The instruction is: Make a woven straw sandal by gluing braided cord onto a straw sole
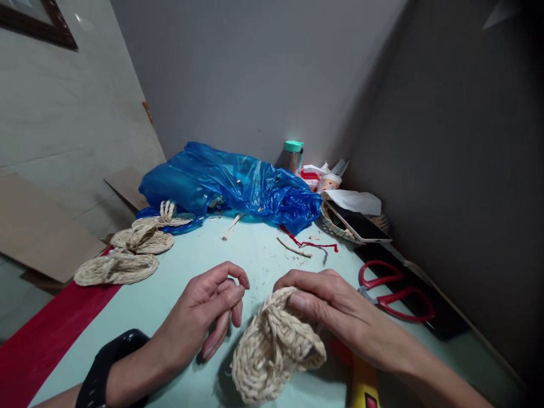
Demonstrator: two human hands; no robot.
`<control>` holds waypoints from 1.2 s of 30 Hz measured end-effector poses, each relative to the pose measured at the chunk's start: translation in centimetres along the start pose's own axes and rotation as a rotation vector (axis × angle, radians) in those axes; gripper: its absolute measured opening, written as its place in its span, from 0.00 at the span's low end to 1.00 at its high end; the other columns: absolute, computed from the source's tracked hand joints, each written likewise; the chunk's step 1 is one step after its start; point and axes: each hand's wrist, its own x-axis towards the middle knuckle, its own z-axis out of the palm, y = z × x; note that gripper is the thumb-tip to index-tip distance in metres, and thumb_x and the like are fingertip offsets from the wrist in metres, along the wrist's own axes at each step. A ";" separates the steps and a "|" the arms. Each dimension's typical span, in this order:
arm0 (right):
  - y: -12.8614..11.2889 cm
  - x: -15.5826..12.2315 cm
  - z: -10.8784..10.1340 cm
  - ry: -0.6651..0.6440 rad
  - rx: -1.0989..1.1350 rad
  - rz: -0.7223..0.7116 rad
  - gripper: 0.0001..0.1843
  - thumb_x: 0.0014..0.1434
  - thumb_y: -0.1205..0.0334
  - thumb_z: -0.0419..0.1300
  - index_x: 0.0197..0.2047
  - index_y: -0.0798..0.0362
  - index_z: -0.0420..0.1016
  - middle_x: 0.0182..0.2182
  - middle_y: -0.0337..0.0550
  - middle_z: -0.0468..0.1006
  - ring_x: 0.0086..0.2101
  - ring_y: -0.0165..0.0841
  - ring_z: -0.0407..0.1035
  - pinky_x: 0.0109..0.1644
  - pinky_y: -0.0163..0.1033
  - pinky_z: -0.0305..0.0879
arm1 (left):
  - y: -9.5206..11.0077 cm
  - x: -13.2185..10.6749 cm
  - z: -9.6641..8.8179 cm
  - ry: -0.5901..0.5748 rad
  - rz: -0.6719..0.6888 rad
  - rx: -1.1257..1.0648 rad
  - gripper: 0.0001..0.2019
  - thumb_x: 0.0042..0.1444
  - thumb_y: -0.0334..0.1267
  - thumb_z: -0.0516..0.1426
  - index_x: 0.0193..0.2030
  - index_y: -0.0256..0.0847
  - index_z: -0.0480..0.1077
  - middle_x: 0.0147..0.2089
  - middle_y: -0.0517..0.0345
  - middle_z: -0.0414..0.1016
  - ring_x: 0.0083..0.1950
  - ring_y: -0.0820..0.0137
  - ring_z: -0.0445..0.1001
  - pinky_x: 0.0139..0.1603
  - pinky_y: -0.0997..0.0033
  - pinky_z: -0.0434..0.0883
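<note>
My right hand (329, 303) grips a small woven straw slipper (276, 354), thumb on the near side of its upper edge and fingers behind. The slipper is braided from pale plant fibre and tilted, with a strap-like band across it. To its left hovers my left hand (221, 309), its fingers loosely bent and apart, holding nothing that I can see. A dark band sits on that wrist. Further left lie similar straw slippers: a near one (117, 267), a middle one (144, 239) and a far one (164, 218).
Red-handled scissors (406, 303) lie right, on a dark flat object. A yellow tool (363, 382) is partly under my right forearm. Behind are a crumpled blue plastic bag (238, 178), a bottle (292, 156), a phone (361, 224) on a basket, red string (308, 243) and straw scraps.
</note>
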 end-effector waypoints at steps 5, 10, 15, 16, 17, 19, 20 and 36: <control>-0.6 0.0 0.1 -0.052 -0.069 0.003 0.17 0.72 0.51 0.46 0.46 0.49 0.73 0.34 0.34 0.72 0.34 0.27 0.65 0.40 0.30 0.57 | 0.1 -0.1 0.0 0.001 -0.116 -0.014 0.14 0.62 0.48 0.54 0.35 0.39 0.67 0.17 0.66 0.68 0.10 0.85 0.50 0.10 0.86 0.50; -0.6 0.1 0.2 -0.072 -0.166 -0.050 0.17 0.71 0.53 0.47 0.47 0.51 0.74 0.33 0.36 0.74 0.33 0.27 0.66 0.39 0.31 0.58 | -0.1 0.1 0.1 -0.019 -0.171 0.085 0.19 0.59 0.52 0.55 0.26 0.39 0.67 0.11 0.65 0.65 0.09 0.82 0.52 0.11 0.83 0.48; -0.5 0.1 0.2 -0.063 -0.133 -0.064 0.15 0.68 0.53 0.53 0.48 0.54 0.75 0.32 0.37 0.76 0.32 0.27 0.69 0.37 0.29 0.61 | -0.3 0.3 -0.1 0.096 -0.101 0.209 0.23 0.50 0.52 0.61 0.13 0.40 0.64 0.07 0.68 0.54 0.09 0.81 0.50 0.14 0.78 0.47; -0.5 0.1 0.2 -0.059 -0.132 -0.071 0.16 0.68 0.53 0.54 0.49 0.54 0.76 0.33 0.37 0.77 0.32 0.27 0.69 0.38 0.29 0.61 | -0.3 0.3 -0.2 0.114 -0.088 0.217 0.25 0.49 0.53 0.62 0.11 0.40 0.62 0.07 0.67 0.54 0.10 0.80 0.50 0.14 0.76 0.47; -0.6 0.1 0.2 -0.057 -0.130 -0.082 0.16 0.68 0.53 0.54 0.49 0.54 0.76 0.34 0.37 0.78 0.33 0.27 0.70 0.39 0.29 0.62 | -0.3 0.3 -0.3 0.126 -0.068 0.210 0.27 0.50 0.54 0.61 0.10 0.40 0.63 0.07 0.66 0.54 0.11 0.79 0.51 0.15 0.76 0.47; -0.7 0.1 0.2 -0.050 -0.123 -0.112 0.15 0.69 0.54 0.54 0.51 0.52 0.75 0.37 0.37 0.79 0.36 0.27 0.71 0.41 0.28 0.62 | -0.1 0.2 -0.3 0.114 -0.023 0.134 0.29 0.56 0.57 0.56 0.13 0.38 0.69 0.09 0.63 0.58 0.14 0.77 0.55 0.18 0.75 0.52; -0.7 0.2 0.2 -0.043 -0.114 -0.126 0.15 0.69 0.55 0.53 0.53 0.50 0.75 0.39 0.36 0.79 0.37 0.27 0.72 0.43 0.28 0.61 | 0.1 0.1 -0.2 0.093 -0.007 0.072 0.28 0.58 0.58 0.54 0.17 0.37 0.74 0.12 0.61 0.63 0.17 0.76 0.59 0.21 0.75 0.56; -0.3 0.3 1.5 0.087 -0.219 0.026 0.15 0.71 0.50 0.48 0.57 0.42 0.65 0.40 0.35 0.76 0.42 0.30 0.69 0.45 0.34 0.60 | -0.4 -0.5 1.9 -0.294 -0.194 -0.088 0.15 0.59 0.45 0.57 0.45 0.35 0.71 0.28 0.52 0.76 0.25 0.70 0.72 0.27 0.71 0.69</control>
